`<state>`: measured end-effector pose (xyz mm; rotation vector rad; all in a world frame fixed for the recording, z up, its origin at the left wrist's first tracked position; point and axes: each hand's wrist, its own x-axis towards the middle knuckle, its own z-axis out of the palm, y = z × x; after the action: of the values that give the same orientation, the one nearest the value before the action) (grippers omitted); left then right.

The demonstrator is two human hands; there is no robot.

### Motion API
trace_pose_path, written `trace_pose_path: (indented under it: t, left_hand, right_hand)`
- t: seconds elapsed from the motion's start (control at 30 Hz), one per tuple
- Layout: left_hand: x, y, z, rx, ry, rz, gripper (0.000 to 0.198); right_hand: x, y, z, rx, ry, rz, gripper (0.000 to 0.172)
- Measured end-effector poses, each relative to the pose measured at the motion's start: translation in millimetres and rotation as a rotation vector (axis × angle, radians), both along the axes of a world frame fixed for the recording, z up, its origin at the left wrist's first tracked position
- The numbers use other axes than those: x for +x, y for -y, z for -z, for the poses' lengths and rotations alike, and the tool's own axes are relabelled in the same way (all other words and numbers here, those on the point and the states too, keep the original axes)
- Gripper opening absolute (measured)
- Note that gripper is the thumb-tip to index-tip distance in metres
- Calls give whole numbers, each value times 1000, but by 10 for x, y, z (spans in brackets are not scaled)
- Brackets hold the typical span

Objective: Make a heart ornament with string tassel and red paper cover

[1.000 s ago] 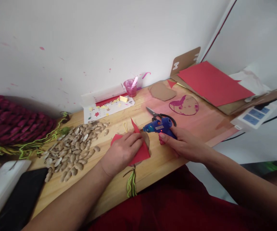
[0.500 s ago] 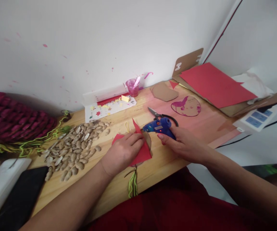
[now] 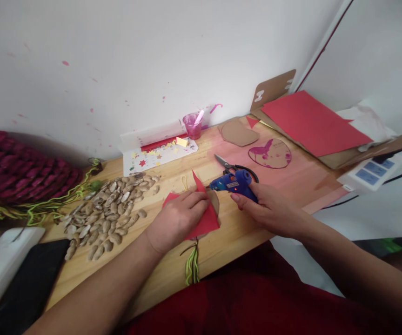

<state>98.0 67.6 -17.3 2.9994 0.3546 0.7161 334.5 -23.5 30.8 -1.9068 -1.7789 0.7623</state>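
My right hand is wrapped round a blue glue gun, whose nozzle points left toward the folded red paper. My left hand lies on that red paper, fingers together, pressing it over a round cardboard piece. A pointed flap of the paper stands up beside the fingertips. A small yellow loop shows above the paper, and a green and dark yarn tassel hangs below it. Dark-handled scissors lie just behind the glue gun, partly hidden by it.
Peanut shells are heaped left of my left hand. A pink cup stands near the wall beside star-strewn paper. A cardboard heart lies behind the scissors. Red sheets and a white power strip are at the right.
My right hand and the glue gun have shifted slightly to the right. My left hand stays on the red paper with hardly any movement.
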Motion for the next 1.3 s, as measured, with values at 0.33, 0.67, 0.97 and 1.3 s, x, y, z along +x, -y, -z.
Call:
trace_pose_path:
  t: [0.33,0.67,0.97,1.3]
  left_hand:
    - [0,-3,8,-3,8,-2,17]
    - [-2,-7,18,5,9,-3,17]
    - [-2,-7,18,4,7,-6,16]
    - [1,0,16,9,30,-13,15]
  right_hand:
    - [22,21,11,-13,-14,23,39]
    - [41,48,18,1,17,24,40]
    - [26,75,-13,27,19,10,38]
    - [7,87,-34,8,0,-1,37]
